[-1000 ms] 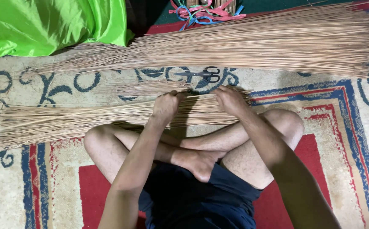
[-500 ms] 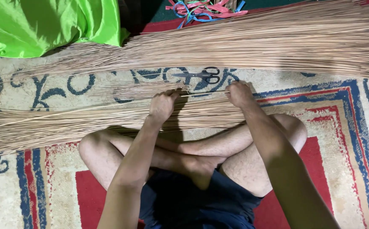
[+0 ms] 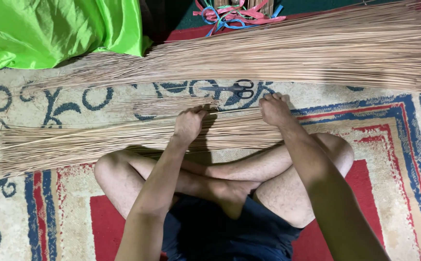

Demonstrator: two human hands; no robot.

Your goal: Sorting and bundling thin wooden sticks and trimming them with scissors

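A: What covers the floor?

B: A woven carpet [image 3: 404, 159], cream with blue scrolls and red and blue border bands, its pile short and flat. The person sits cross-legged on a red panel of it.

A: And the largest heap?

B: A broad sheaf of thin tan sticks [image 3: 317, 53] lies across the top, stiff and straight, tapering to wispy tips at the left. A glossy green cloth [image 3: 51, 29], creased and satin-like, lies at the upper left.

A: Which sticks are being handled?

B: A nearer bundle of sticks [image 3: 99, 142], the same dry fibre, lies just in front of the shins, fanning leftward.

A: How do the hands sit?

B: The left hand [image 3: 188, 124] rests on this bundle, fingers curled down over the sticks; whether it grips any cannot be told. The right hand [image 3: 274, 108] presses the bundle's right end, fingers bent and close together, knuckles up.

A: Smaller items?

B: Black-handled scissors [image 3: 234, 89] lie flat between the two heaps, near the right hand. Tangled red and blue plastic strips [image 3: 234, 13] lie at the top edge.
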